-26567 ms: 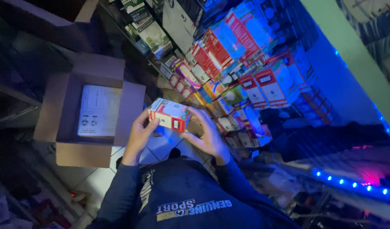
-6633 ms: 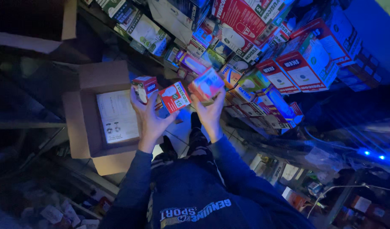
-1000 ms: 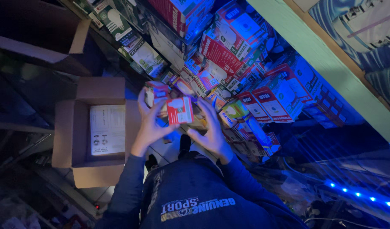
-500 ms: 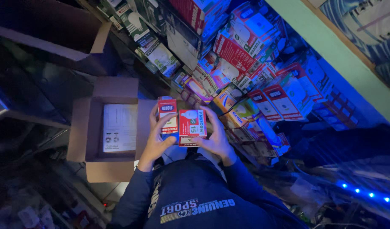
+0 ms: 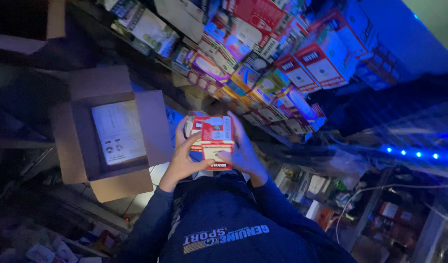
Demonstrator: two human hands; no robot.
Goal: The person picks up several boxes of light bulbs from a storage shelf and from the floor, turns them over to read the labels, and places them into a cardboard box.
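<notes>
I'm looking straight down over a dark blue long-sleeved top, and both hands are up in front of the chest, clamped on a small stack of red-and-white cardboard cartons (image 5: 213, 141). The left hand (image 5: 184, 160) curls round the stack's left side, thumb lying across the front face. The right hand (image 5: 244, 153) closes on the right side, fingers running up along the edge. So neither hand is free; each one grips the cartons.

The cartons themselves: glossy, rectangular, red borders with a pale panel showing a rounded white shape. I count at least two pressed together, with another edge peeking out at the left, though the dim blue light blurs the seams. They sit in mid-air, touching nothing but the hands.

Just left of them, an open brown cardboard box (image 5: 77, 146) lies with its flaps spread, a white printed sheet (image 5: 118, 132) resting inside. Above and to the right, tilted shelves packed with small colourful product cartons (image 5: 277, 63) fill the view. Far right, a string of blue lights (image 5: 419, 154) glows in the dark.
</notes>
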